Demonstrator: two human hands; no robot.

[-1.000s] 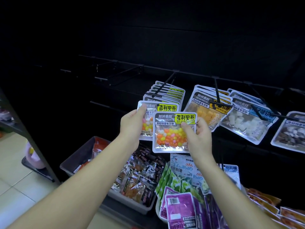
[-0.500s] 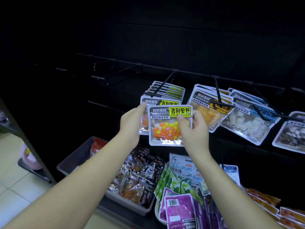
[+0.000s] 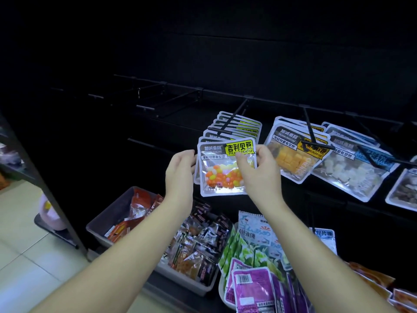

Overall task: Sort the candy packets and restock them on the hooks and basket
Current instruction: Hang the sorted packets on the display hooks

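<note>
My right hand (image 3: 256, 175) pinches a clear packet of orange and yellow jelly beans (image 3: 222, 170) with a yellow label, held up just in front of a black hook (image 3: 231, 120) that carries several packets of the same kind. My left hand (image 3: 180, 172) touches the left edge of this packet and the one behind it, fingers around their edge. Whether the front packet's hole is on the hook is hidden.
To the right hang yellow-cube packets (image 3: 293, 154), white-cube packets (image 3: 352, 172) and another kind at the frame edge. Bare hooks (image 3: 158, 105) stick out at the left. Below sit a grey bin (image 3: 112, 213) of dark and orange snacks and a pile of green and purple packets (image 3: 255, 281).
Both hands have carried the jelly bean packet up and right, closer to the hanging stack; it now covers the packet that my left hand held beside it.
</note>
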